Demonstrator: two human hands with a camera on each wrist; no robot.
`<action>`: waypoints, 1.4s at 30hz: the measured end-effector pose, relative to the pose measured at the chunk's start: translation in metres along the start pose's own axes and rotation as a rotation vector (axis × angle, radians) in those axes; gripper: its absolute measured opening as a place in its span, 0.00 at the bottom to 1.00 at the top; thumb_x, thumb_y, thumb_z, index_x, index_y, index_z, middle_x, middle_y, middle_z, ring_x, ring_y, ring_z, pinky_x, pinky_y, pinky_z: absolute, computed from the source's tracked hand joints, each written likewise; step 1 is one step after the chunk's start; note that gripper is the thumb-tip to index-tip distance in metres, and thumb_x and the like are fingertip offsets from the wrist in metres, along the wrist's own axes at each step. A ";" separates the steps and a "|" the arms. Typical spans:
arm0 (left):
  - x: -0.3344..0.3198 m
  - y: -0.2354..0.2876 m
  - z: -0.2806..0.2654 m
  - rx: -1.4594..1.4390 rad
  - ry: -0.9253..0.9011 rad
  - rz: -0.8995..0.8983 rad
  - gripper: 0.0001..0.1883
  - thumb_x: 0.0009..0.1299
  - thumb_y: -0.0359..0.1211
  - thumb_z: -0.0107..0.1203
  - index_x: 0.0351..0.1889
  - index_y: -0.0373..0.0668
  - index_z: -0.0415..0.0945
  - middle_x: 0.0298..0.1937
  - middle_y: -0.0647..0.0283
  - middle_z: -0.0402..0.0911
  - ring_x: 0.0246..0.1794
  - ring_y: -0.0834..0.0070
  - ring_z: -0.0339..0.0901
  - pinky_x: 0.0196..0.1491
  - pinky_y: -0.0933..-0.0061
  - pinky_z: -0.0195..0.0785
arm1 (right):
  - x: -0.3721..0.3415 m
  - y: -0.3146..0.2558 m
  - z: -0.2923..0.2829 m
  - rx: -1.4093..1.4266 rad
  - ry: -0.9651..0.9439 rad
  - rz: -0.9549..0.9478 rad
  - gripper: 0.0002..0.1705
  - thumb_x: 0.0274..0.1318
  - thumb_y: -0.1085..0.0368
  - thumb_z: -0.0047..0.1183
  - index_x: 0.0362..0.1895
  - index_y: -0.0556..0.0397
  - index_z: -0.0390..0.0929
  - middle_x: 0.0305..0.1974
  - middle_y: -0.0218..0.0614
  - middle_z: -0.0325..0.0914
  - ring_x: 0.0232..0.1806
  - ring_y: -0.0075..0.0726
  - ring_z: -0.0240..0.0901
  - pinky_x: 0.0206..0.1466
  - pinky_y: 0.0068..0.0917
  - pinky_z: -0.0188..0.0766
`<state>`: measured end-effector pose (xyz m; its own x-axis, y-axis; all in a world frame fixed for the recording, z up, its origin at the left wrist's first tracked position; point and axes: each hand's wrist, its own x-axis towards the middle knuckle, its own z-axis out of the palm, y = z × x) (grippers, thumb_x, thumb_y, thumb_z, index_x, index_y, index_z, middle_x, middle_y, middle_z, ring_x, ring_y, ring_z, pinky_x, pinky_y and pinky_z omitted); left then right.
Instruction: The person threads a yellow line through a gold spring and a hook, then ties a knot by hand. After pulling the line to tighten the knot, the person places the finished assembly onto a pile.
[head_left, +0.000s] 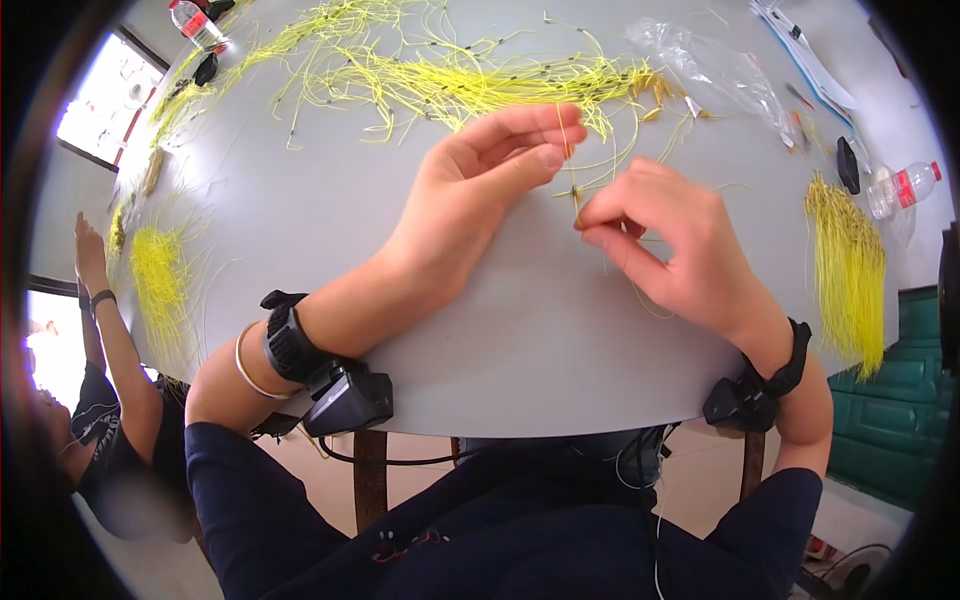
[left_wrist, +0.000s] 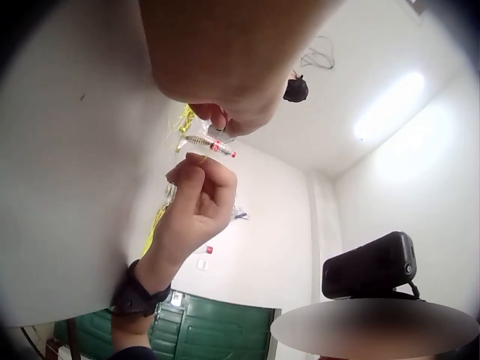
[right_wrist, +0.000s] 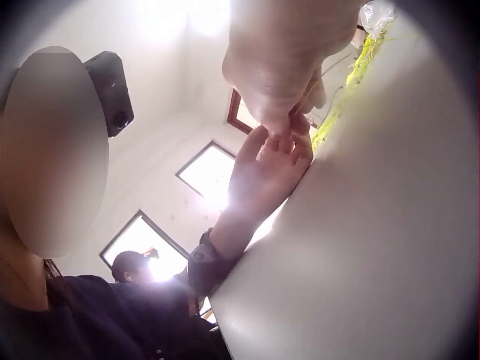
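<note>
My left hand [head_left: 465, 195] is raised over the grey table, its thumb and fingertips pinching a thin yellow cord [head_left: 574, 178]. The cord runs down to my right hand [head_left: 680, 225], whose thumb and index finger pinch it near a small dark knot. A loose tail of the cord curves below the right fingers. In the left wrist view the right hand [left_wrist: 202, 206] shows curled fingertips; the left fingers are mostly hidden there. The right wrist view has the left hand [right_wrist: 262, 172] behind the right one. Beyond both hands lies a tangled pile of yellow cords [head_left: 470, 85] with dark beads.
A clear plastic bag [head_left: 715, 75] and a clipboard with papers [head_left: 815, 65] lie at the back right. A yellow cord bundle [head_left: 845, 275] hangs over the right edge, near a bottle [head_left: 900, 190]. Loose yellow strands [head_left: 160, 275] lie at left, beside another person's arm [head_left: 120, 330].
</note>
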<state>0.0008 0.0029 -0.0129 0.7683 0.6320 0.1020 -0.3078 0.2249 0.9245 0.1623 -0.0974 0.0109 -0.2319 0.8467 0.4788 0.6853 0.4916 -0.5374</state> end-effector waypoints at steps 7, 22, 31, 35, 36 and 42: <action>-0.002 0.004 0.003 0.072 -0.125 -0.080 0.15 0.69 0.29 0.46 0.53 0.35 0.67 0.53 0.59 0.72 0.52 0.76 0.69 0.56 0.73 0.64 | -0.001 -0.004 0.000 0.053 0.031 -0.066 0.07 0.43 0.76 0.55 0.27 0.52 0.71 0.24 0.32 0.70 0.27 0.36 0.65 0.31 0.28 0.65; -0.004 0.008 0.008 0.192 -0.122 -0.112 0.10 0.67 0.32 0.52 0.43 0.37 0.72 0.38 0.69 0.75 0.36 0.86 0.67 0.42 0.84 0.63 | 0.000 0.001 -0.002 0.031 0.255 0.062 0.03 0.47 0.74 0.51 0.26 0.52 0.73 0.21 0.28 0.70 0.21 0.26 0.59 0.23 0.20 0.58; -0.005 0.008 0.005 0.084 -0.109 -0.120 0.08 0.70 0.38 0.42 0.37 0.44 0.66 0.37 0.69 0.65 0.39 0.84 0.61 0.45 0.80 0.55 | 0.000 0.000 -0.001 0.034 0.260 0.076 0.04 0.47 0.75 0.52 0.26 0.52 0.72 0.20 0.27 0.69 0.21 0.25 0.59 0.22 0.21 0.57; -0.002 0.004 -0.001 -0.054 -0.101 -0.081 0.08 0.70 0.39 0.41 0.35 0.46 0.65 0.38 0.69 0.65 0.41 0.82 0.61 0.47 0.78 0.54 | 0.000 0.001 -0.001 -0.005 0.256 0.065 0.04 0.46 0.75 0.52 0.26 0.52 0.71 0.20 0.28 0.69 0.21 0.26 0.59 0.22 0.21 0.57; -0.002 0.003 -0.003 -0.122 -0.076 -0.073 0.08 0.70 0.39 0.41 0.35 0.47 0.65 0.38 0.69 0.65 0.41 0.82 0.61 0.47 0.78 0.55 | 0.000 0.001 -0.001 -0.016 0.252 0.064 0.04 0.46 0.75 0.52 0.26 0.52 0.71 0.20 0.28 0.69 0.21 0.26 0.59 0.22 0.22 0.58; -0.001 0.002 -0.003 -0.267 -0.012 -0.086 0.07 0.68 0.39 0.46 0.33 0.48 0.67 0.37 0.71 0.68 0.38 0.84 0.63 0.46 0.78 0.55 | -0.001 0.001 -0.001 -0.039 0.212 0.065 0.05 0.45 0.75 0.52 0.26 0.53 0.71 0.20 0.29 0.69 0.22 0.29 0.61 0.24 0.23 0.59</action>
<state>-0.0018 0.0048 -0.0121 0.8040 0.5937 0.0328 -0.3766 0.4658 0.8007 0.1639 -0.0978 0.0111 -0.0393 0.8126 0.5816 0.7212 0.4259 -0.5463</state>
